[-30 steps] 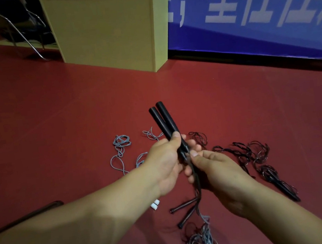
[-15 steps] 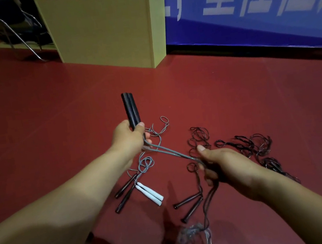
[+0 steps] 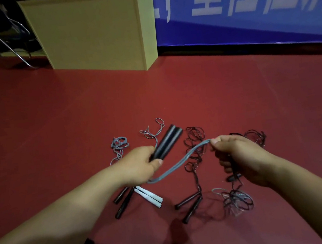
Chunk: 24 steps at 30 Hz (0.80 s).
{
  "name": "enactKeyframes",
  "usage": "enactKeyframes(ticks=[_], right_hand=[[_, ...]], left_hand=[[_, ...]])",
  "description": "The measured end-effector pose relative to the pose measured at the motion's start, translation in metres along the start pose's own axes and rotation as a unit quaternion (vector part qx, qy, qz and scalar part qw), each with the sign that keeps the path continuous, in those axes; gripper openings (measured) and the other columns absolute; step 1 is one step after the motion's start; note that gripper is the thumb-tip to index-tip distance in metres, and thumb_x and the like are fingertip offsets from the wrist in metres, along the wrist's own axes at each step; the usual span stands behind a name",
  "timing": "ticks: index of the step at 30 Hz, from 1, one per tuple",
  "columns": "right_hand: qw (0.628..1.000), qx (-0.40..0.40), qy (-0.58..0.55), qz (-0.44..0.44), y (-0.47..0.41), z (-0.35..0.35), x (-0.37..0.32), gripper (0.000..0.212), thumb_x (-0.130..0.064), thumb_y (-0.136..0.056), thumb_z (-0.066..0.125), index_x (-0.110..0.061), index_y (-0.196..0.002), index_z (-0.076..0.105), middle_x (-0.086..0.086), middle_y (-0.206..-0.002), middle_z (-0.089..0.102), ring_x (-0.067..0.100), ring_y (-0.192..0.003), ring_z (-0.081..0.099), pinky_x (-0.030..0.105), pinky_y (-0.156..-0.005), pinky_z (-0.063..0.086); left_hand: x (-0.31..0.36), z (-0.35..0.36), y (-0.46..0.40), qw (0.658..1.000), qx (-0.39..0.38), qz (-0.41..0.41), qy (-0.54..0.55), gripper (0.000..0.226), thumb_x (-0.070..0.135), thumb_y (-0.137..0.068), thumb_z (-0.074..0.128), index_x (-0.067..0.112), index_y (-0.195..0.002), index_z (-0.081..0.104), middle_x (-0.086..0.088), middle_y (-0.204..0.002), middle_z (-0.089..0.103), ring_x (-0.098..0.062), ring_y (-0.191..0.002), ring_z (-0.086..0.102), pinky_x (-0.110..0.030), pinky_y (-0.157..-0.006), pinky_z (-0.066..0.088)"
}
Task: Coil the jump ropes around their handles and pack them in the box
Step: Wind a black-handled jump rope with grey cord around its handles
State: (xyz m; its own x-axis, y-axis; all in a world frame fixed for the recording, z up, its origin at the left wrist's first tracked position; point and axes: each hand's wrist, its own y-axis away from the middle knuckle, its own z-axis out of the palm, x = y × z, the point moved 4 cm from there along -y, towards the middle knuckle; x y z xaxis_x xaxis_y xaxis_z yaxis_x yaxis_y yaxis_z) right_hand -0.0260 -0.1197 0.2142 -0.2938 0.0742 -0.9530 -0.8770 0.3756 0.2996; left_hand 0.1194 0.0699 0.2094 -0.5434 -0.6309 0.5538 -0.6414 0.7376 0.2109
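- The left hand point(image 3: 141, 163) has its fingers curled tight round 2 black handles point(image 3: 167, 141) held side by side; the handles stick out up and to the right, above the red floor point(image 3: 73, 117).
- The right hand point(image 3: 240, 156) pinches the grey doubled rope point(image 3: 180, 163) between thumb and forefinger at its upper end; the lower fingers are curled, and whether they grip the dark cord point(image 3: 233, 175) hanging under the palm cannot be told.
- The grey doubled rope sags in a slack curve between the 2 hands, from the pinch down to below the left hand.
- On the floor lie 2 white handles point(image 3: 149, 196), more black handles point(image 3: 189, 203) and loose tangles of black rope point(image 3: 195, 135).
- A tan box point(image 3: 90, 30) stands well apart, against the blue banner point(image 3: 243, 8).
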Motion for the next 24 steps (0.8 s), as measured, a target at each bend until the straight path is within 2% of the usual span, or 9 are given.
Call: enactKeyframes(ticks=[3, 6, 8, 10, 14, 16, 18, 20, 24], right_hand=[[0.999, 0.019, 0.002, -0.027, 0.004, 0.004, -0.004, 0.025, -0.022, -0.102, 0.047, -0.014, -0.078, 0.052, -0.002, -0.057, 0.036, 0.011, -0.047, 0.028, 0.021, -0.042, 0.025], [0.997, 0.059, 0.024, -0.05, 0.005, 0.004, -0.007, 0.024, -0.024, -0.101, 0.048, -0.012, -0.086, 0.062, -0.002, -0.058, 0.038, 0.011, -0.049, 0.034, 0.023, -0.048, 0.035], [0.994, 0.083, 0.035, -0.06, 0.005, 0.001, -0.007, 0.024, -0.025, -0.1, 0.05, -0.014, -0.087, 0.067, -0.004, -0.059, 0.041, 0.011, -0.052, 0.036, 0.028, -0.057, 0.04], [0.993, 0.097, 0.034, -0.062, 0.004, -0.001, -0.006, 0.023, -0.026, -0.1, 0.052, -0.015, -0.087, 0.068, -0.003, -0.06, 0.042, 0.012, -0.055, 0.037, 0.032, -0.062, 0.041], [0.992, 0.109, 0.024, -0.066, 0.003, 0.0, -0.005, 0.024, -0.028, -0.1, 0.051, -0.014, -0.085, 0.063, 0.007, -0.075, 0.05, 0.015, -0.058, 0.046, 0.029, -0.053, 0.046], [0.992, 0.106, 0.018, -0.067, 0.003, 0.002, -0.004, 0.024, -0.029, -0.1, 0.051, -0.012, -0.089, 0.063, 0.007, -0.08, 0.056, 0.016, -0.063, 0.054, 0.028, -0.053, 0.05], [0.992, 0.101, 0.015, -0.069, 0.003, 0.003, -0.005, 0.023, -0.028, -0.1, 0.05, -0.01, -0.091, 0.063, 0.008, -0.08, 0.058, 0.017, -0.064, 0.056, 0.029, -0.052, 0.051], [0.991, 0.106, 0.028, -0.072, 0.003, 0.004, -0.006, 0.024, -0.027, -0.1, 0.051, -0.008, -0.092, 0.063, 0.008, -0.078, 0.058, 0.019, -0.063, 0.055, 0.028, -0.05, 0.05], [0.989, 0.107, 0.049, -0.085, 0.004, 0.003, -0.009, 0.028, -0.025, -0.098, 0.054, 0.0, -0.093, 0.065, 0.007, -0.07, 0.051, 0.014, -0.055, 0.047, 0.027, -0.049, 0.046]], left_hand=[[0.019, 0.015, 0.013, 0.984, -0.117, 0.018, 0.134, 0.013, 0.015, -0.101, 0.046, 0.009, -0.108, 0.057, -0.008, -0.092, 0.07, -0.019, -0.073, 0.069, -0.028, -0.064, 0.056], [0.031, 0.019, 0.021, 0.962, -0.16, 0.041, 0.22, 0.018, 0.005, -0.102, 0.041, 0.007, -0.112, 0.055, -0.009, -0.105, 0.072, -0.019, -0.067, 0.068, -0.028, -0.054, 0.052], [0.034, 0.018, 0.022, 0.955, -0.164, 0.05, 0.244, 0.019, 0.002, -0.101, 0.041, 0.009, -0.107, 0.058, -0.006, -0.093, 0.071, -0.015, -0.057, 0.059, -0.025, -0.05, 0.046], [0.035, 0.018, 0.024, 0.944, -0.167, 0.039, 0.282, 0.019, 0.002, -0.1, 0.041, 0.012, -0.094, 0.057, -0.004, -0.08, 0.061, -0.014, -0.052, 0.052, -0.025, -0.048, 0.043], [0.041, 0.02, 0.028, 0.918, -0.184, -0.005, 0.351, 0.014, 0.002, -0.097, 0.039, 0.009, -0.097, 0.051, 0.001, -0.065, 0.046, -0.012, -0.045, 0.045, -0.023, -0.042, 0.038], [0.043, 0.021, 0.029, 0.912, -0.182, -0.02, 0.366, 0.013, 0.01, -0.1, 0.041, 0.006, -0.103, 0.053, 0.001, -0.061, 0.045, -0.012, -0.042, 0.043, -0.023, -0.041, 0.035], [0.043, 0.021, 0.029, 0.907, -0.189, -0.029, 0.375, 0.036, 0.034, -0.103, 0.042, 0.001, -0.107, 0.058, 0.002, -0.057, 0.042, -0.012, -0.041, 0.041, -0.022, -0.042, 0.034], [0.044, 0.02, 0.031, 0.903, -0.213, -0.029, 0.372, 0.057, 0.052, -0.096, 0.04, 0.002, -0.112, 0.062, 0.004, -0.056, 0.039, -0.011, -0.042, 0.04, -0.022, -0.042, 0.035], [0.045, 0.021, 0.036, 0.887, -0.277, -0.011, 0.369, 0.06, 0.05, -0.087, 0.049, 0.001, -0.12, 0.059, 0.006, -0.058, 0.041, -0.008, -0.044, 0.042, -0.019, -0.042, 0.037]])
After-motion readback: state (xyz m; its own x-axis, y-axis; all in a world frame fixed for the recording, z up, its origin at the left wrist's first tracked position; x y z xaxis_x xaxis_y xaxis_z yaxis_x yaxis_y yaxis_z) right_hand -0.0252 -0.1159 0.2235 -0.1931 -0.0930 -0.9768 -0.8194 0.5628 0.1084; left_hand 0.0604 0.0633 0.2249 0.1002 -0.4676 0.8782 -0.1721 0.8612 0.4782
